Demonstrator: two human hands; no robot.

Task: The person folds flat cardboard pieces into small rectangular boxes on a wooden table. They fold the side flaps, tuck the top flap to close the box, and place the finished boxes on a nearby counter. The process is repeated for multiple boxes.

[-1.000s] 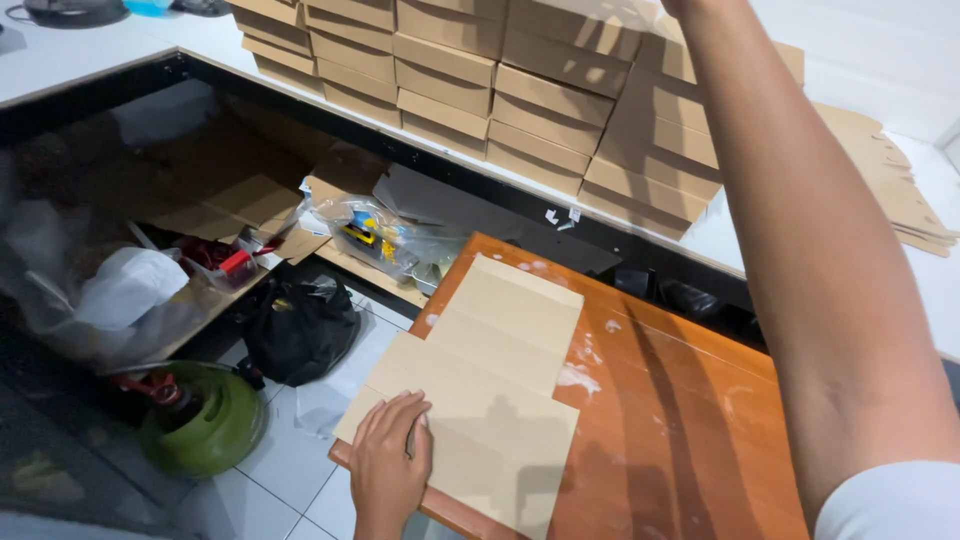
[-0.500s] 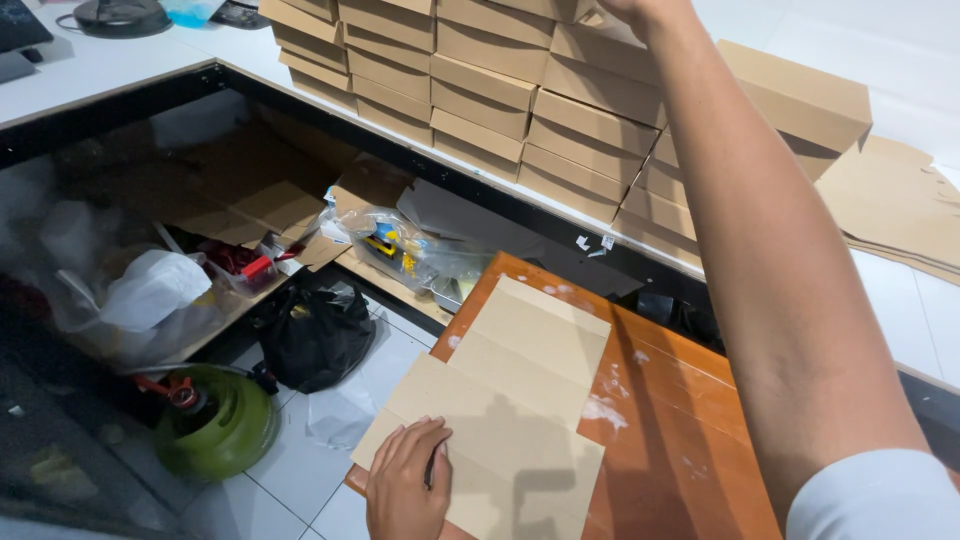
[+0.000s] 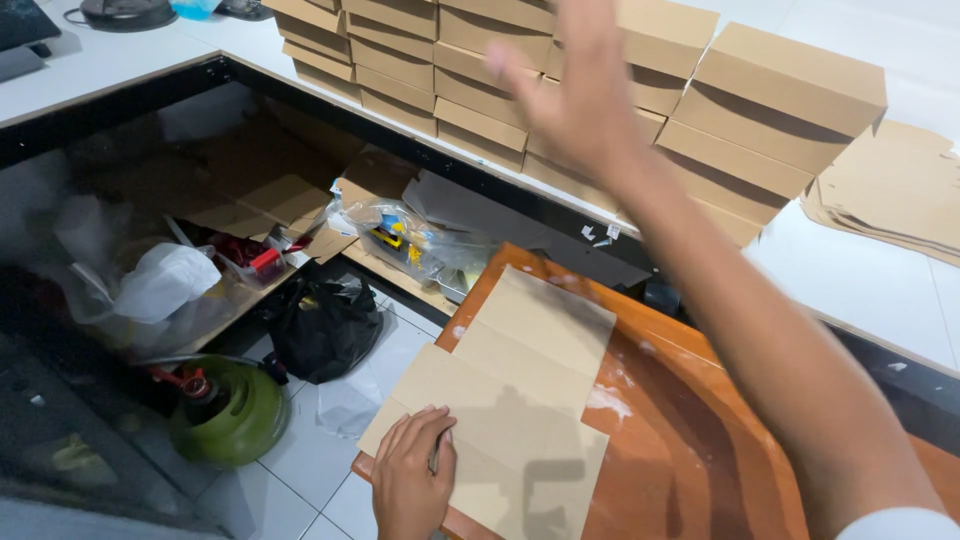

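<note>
I see matt brown cardboard sheet (image 3: 520,400) on a glossy, scuffed orange wooden worktop (image 3: 690,440); stacked cardboard boxes (image 3: 740,120) look matt too.

Two bare hands, no gloves, rings or watch visible. Left hand (image 3: 412,487): seen from the back down to the wrist only, cut off by the lower frame edge; nails short. Right hand (image 3: 575,95): motion-blurred, detail of fingers and nails not readable. Long bare forearm behind it, uncovered from wrist to above the elbow. White short sleeve (image 3: 900,523) showing at the bottom right corner, plain fabric, no print or seam detail discernible.
</note>
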